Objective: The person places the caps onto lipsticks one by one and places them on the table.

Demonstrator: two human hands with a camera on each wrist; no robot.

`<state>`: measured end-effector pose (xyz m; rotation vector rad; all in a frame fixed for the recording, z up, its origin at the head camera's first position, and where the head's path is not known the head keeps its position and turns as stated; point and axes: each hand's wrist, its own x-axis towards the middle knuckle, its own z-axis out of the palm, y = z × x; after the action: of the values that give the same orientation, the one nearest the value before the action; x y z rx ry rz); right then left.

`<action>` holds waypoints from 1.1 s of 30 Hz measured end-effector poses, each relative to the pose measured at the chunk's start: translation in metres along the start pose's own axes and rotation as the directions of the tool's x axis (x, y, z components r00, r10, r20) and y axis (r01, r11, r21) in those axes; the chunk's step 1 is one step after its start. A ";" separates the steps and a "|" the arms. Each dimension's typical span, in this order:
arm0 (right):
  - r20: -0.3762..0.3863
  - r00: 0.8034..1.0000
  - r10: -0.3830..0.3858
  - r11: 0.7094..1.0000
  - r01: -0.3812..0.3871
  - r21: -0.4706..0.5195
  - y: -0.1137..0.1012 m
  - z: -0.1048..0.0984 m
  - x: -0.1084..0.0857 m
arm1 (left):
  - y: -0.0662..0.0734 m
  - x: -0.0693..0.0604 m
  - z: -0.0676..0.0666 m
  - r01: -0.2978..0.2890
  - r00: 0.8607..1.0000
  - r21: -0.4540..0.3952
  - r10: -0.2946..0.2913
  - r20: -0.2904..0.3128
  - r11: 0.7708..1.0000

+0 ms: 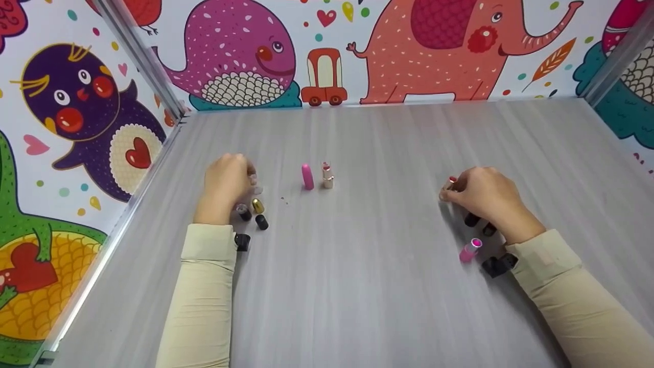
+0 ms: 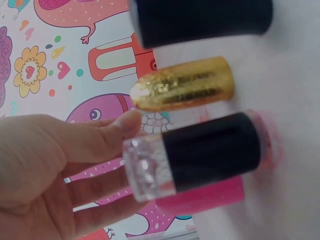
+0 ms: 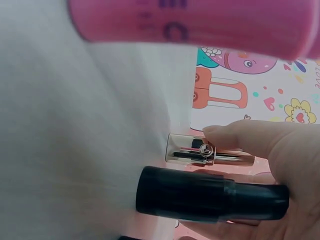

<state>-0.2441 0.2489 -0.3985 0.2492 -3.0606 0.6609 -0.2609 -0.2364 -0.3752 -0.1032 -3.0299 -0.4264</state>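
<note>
From the head view we see the left hand (image 1: 229, 176) low over the surface (image 1: 378, 286), with a clear piece (image 1: 257, 190) just at its fingers. In the left wrist view a nearer clear-topped cap (image 2: 212, 152) hides the fingertips, so we cannot tell if these fingers grip the piece. Only this close view shows us that the top is faceted.

The right hand (image 1: 488, 191) pinches a held lipstick (image 1: 449, 185) between thumb and fingers, on the right part of the surface. The head view gives us its red tip; the right wrist view gives its clear base and a round emblem. There we also read letters on the pink lipstick (image 3: 190, 20), too small to read from the head.

On the left we count three opaque or partly opaque caps near the hand: the clear-topped one, one gold cap (image 1: 258, 206) and one black cap (image 1: 261, 222). In the middle stand one pink cap (image 1: 307, 177) and one middle lipstick (image 1: 328, 180), near each other but apart. By the right hand we count two black tubes (image 1: 471, 220) and the one pink lipstick.
</note>
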 end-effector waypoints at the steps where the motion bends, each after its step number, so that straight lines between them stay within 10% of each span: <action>1: -0.003 1.000 0.000 1.000 0.000 -0.002 0.000 0.000 0.000 | 0.000 0.000 0.001 -0.001 1.000 -0.002 0.001 -0.001 1.000; 33: 0.168 0.980 0.106 0.993 -0.112 0.026 0.046 -0.034 0.012 | 0.000 0.000 -0.001 -0.008 1.000 0.017 0.008 -0.001 1.000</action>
<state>-0.2642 0.3022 -0.3863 0.1447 -3.2437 0.7360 -0.2603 -0.2373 -0.3741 -0.1133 -3.0308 -0.3994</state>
